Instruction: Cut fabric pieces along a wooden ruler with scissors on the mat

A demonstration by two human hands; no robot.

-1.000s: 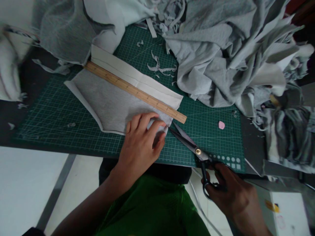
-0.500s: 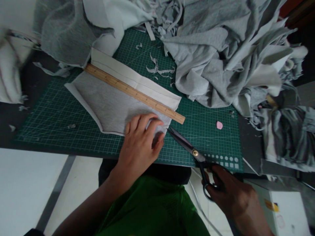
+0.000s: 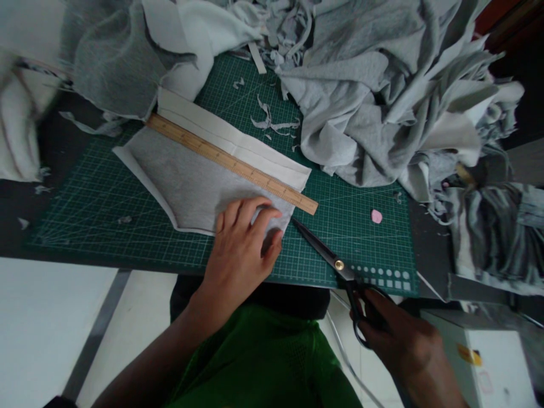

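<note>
A piece of grey fabric (image 3: 191, 175) lies on the green cutting mat, with a wooden ruler (image 3: 229, 161) slanting across it. Beyond the ruler runs a white strip (image 3: 238, 136) with a dark line along it. My left hand (image 3: 242, 243) rests palm down on the fabric's near right part, fingers apart and slightly bent. In my right hand (image 3: 403, 334) are black-handled scissors (image 3: 317, 243), my fingers through the loops. Their blades look closed, and the tip points at the fabric's right edge, just beside it.
The green cutting mat (image 3: 357, 226) covers much of the dark table. A large heap of grey cloth (image 3: 361, 96) lies at the back right, more grey fabric (image 3: 119, 68) at the back left. Thin scraps (image 3: 272, 119) and a pink piece (image 3: 376, 216) lie on the mat. Striped cloth (image 3: 488, 238) is far right.
The scissors' tip has drawn back slightly to the right from the fabric edge. My left hand stays on the fabric, and the ruler has not visibly moved on it.
</note>
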